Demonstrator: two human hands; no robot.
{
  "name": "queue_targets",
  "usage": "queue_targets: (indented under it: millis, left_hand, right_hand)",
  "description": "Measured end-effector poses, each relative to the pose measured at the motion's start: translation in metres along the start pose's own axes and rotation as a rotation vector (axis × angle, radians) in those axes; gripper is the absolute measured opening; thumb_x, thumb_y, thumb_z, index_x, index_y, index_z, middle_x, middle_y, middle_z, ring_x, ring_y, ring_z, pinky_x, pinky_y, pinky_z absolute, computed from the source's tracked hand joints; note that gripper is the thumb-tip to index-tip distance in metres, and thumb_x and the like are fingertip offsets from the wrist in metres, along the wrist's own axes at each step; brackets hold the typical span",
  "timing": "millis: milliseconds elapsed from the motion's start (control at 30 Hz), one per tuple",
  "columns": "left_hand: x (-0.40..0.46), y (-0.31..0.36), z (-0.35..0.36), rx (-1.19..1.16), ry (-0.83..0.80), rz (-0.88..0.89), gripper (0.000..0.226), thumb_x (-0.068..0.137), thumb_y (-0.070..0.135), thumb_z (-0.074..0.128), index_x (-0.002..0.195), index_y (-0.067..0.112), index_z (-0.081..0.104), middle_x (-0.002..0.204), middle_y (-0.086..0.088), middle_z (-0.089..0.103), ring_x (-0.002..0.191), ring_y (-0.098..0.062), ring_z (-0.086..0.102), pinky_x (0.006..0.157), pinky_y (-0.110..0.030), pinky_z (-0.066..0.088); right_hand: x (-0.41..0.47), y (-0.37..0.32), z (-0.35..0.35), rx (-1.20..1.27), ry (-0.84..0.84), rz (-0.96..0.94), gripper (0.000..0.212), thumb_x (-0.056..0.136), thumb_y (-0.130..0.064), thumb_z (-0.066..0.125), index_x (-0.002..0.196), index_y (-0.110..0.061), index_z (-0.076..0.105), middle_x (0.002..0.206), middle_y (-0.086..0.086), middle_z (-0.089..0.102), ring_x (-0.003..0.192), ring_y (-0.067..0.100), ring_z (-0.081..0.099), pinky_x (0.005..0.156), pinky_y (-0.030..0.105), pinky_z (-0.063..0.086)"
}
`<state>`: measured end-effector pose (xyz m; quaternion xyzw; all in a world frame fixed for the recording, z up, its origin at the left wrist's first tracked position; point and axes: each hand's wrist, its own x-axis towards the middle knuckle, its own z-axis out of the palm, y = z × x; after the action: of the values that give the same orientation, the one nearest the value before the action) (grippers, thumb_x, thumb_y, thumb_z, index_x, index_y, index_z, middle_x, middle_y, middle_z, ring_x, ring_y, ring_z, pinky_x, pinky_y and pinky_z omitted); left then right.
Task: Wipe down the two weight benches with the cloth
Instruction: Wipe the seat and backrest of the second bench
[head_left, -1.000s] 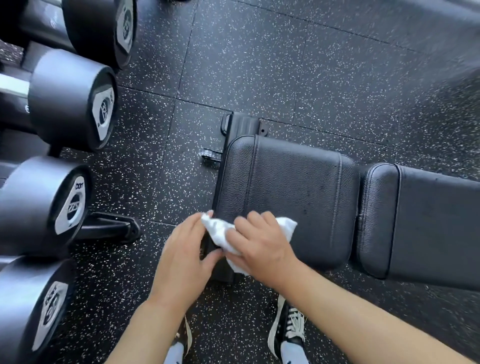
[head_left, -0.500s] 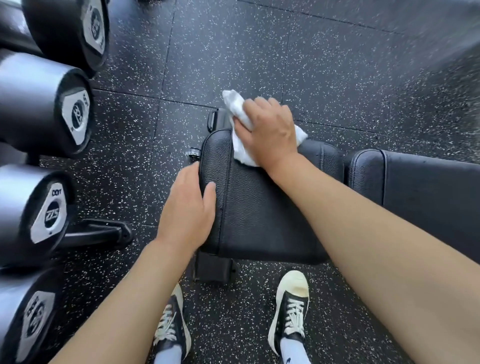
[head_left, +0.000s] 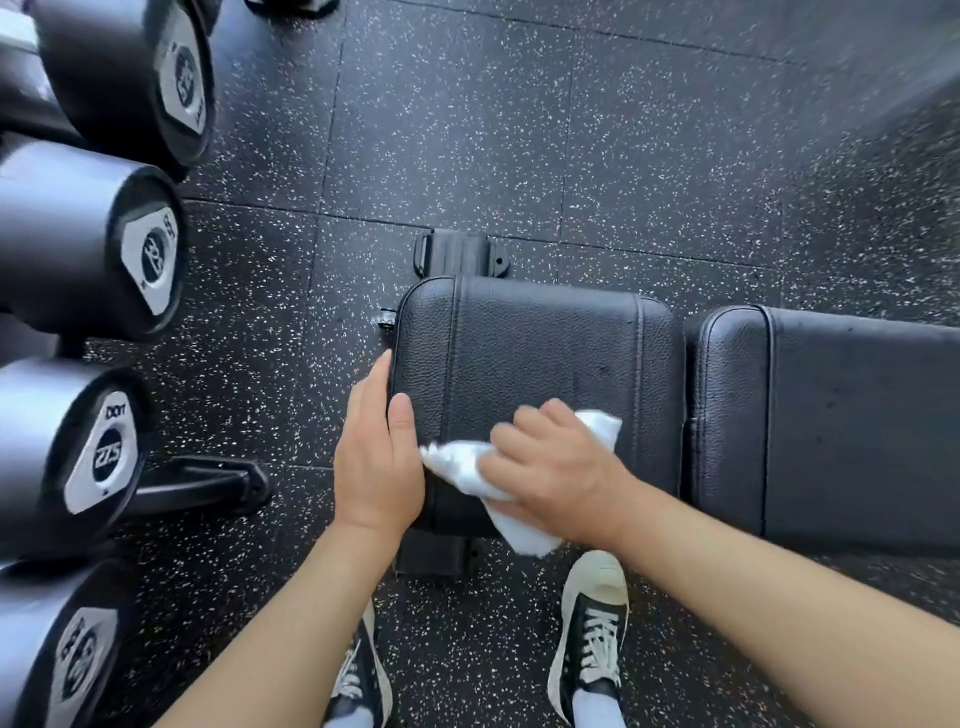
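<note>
A black leather weight bench lies across the middle of the head view, its seat pad (head_left: 540, 353) at the left end and its longer back pad (head_left: 841, 426) to the right. My right hand (head_left: 556, 473) presses a white cloth (head_left: 462, 465) onto the near edge of the seat pad, fingers bent over it. My left hand (head_left: 376, 457) rests flat against the seat pad's left side, thumb lying on top of the pad. Only this one bench is in view.
Several large black dumbbells (head_left: 104, 249) on a rack fill the left edge, and the rack's foot (head_left: 208, 480) juts toward the bench. The floor (head_left: 519, 130) is speckled black rubber tiles. My two sneakers (head_left: 592, 613) stand just below the seat pad.
My right hand has pulled the cloth from the far edge of the seat pad back to its near edge. My left hand has stayed on the pad's left side.
</note>
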<state>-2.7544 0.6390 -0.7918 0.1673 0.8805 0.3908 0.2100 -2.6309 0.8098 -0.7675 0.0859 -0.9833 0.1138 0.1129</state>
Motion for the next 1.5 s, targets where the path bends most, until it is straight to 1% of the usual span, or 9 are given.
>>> queue_targets:
  millis: [233, 367, 533, 600, 700, 833, 1133, 1267, 1500]
  left_hand:
    - [0.003, -0.008, 0.006, -0.031, 0.029, 0.012, 0.052, 0.109, 0.033, 0.031, 0.158, 0.019, 0.043, 0.154, 0.002, 0.051, 0.135, -0.001, 0.045, 0.106, 0.001, 0.023]
    - [0.001, -0.01, 0.007, -0.125, 0.046, -0.056, 0.05, 0.109, 0.033, 0.031, 0.156, 0.025, 0.047, 0.151, 0.012, 0.052, 0.136, 0.011, 0.043, 0.11, -0.004, 0.028]
    - [0.003, -0.011, 0.004, -0.246, -0.01, -0.147, 0.052, 0.107, 0.042, 0.031, 0.154, 0.031, 0.05, 0.141, 0.024, 0.055, 0.132, 0.017, 0.045, 0.104, -0.001, 0.03]
    - [-0.008, -0.016, -0.001, -0.264, -0.066, -0.182, 0.047, 0.109, 0.045, 0.031, 0.153, 0.043, 0.048, 0.139, 0.023, 0.057, 0.129, 0.014, 0.049, 0.1, -0.003, 0.035]
    - [-0.038, -0.029, -0.015, -0.243, -0.14, -0.19, 0.044, 0.108, 0.04, 0.033, 0.145, 0.064, 0.042, 0.133, 0.046, 0.05, 0.127, 0.02, 0.047, 0.097, -0.002, 0.036]
    - [-0.062, -0.045, -0.028, -0.191, -0.197, -0.183, 0.048, 0.106, 0.053, 0.033, 0.151, 0.046, 0.047, 0.139, 0.031, 0.053, 0.133, 0.007, 0.048, 0.111, -0.026, 0.042]
    - [-0.062, -0.04, -0.033, -0.166, -0.187, -0.149, 0.05, 0.106, 0.045, 0.036, 0.155, 0.044, 0.041, 0.147, 0.025, 0.049, 0.141, 0.0, 0.045, 0.118, -0.035, 0.039]
    - [-0.058, -0.034, -0.042, -0.136, -0.189, -0.118, 0.046, 0.106, 0.038, 0.043, 0.152, 0.042, 0.046, 0.142, 0.025, 0.051, 0.134, -0.003, 0.05, 0.115, -0.04, 0.043]
    - [-0.027, -0.002, -0.049, -0.01, -0.176, 0.035, 0.051, 0.105, 0.039, 0.044, 0.155, 0.032, 0.044, 0.147, 0.019, 0.049, 0.139, -0.001, 0.044, 0.118, -0.036, 0.039]
  right_hand:
    - [0.109, 0.102, 0.006, -0.124, 0.091, 0.443, 0.03, 0.098, -0.041, 0.053, 0.086, -0.014, 0.06, 0.082, 0.008, 0.061, 0.076, 0.029, 0.055, 0.067, 0.039, 0.036]
    - [0.122, 0.086, 0.019, -0.16, 0.103, 0.666, 0.023, 0.096, -0.04, 0.057, 0.089, -0.019, 0.058, 0.083, 0.003, 0.06, 0.076, 0.028, 0.054, 0.067, 0.036, 0.029]
    - [0.078, -0.008, 0.02, -0.035, 0.171, 0.459, 0.02, 0.083, -0.025, 0.072, 0.075, -0.015, 0.056, 0.07, 0.006, 0.051, 0.062, 0.027, 0.046, 0.056, 0.037, 0.032]
    - [0.051, -0.042, 0.02, 0.025, 0.101, 0.386, 0.021, 0.085, -0.025, 0.07, 0.074, -0.015, 0.056, 0.069, 0.004, 0.049, 0.062, 0.026, 0.043, 0.055, 0.04, 0.036]
    - [0.019, -0.068, 0.018, 0.068, -0.014, 0.279, 0.022, 0.086, -0.029, 0.071, 0.077, -0.015, 0.055, 0.072, 0.001, 0.046, 0.065, 0.023, 0.039, 0.057, 0.039, 0.034]
    - [0.027, -0.047, 0.012, -0.015, -0.045, 0.149, 0.023, 0.087, -0.03, 0.069, 0.078, -0.016, 0.054, 0.073, 0.002, 0.047, 0.064, 0.024, 0.041, 0.057, 0.039, 0.034]
    - [0.125, 0.02, 0.017, -0.105, 0.055, 0.585, 0.019, 0.086, -0.036, 0.055, 0.082, -0.017, 0.055, 0.075, 0.005, 0.056, 0.07, 0.028, 0.051, 0.064, 0.037, 0.032]
    - [0.066, -0.036, 0.02, -0.046, 0.056, 0.405, 0.018, 0.079, -0.023, 0.07, 0.076, -0.013, 0.055, 0.071, 0.007, 0.051, 0.063, 0.026, 0.045, 0.056, 0.038, 0.035]
    - [-0.014, -0.037, 0.001, -0.023, -0.127, 0.15, 0.027, 0.094, -0.038, 0.065, 0.084, -0.017, 0.051, 0.078, 0.001, 0.046, 0.069, 0.024, 0.04, 0.061, 0.038, 0.031]
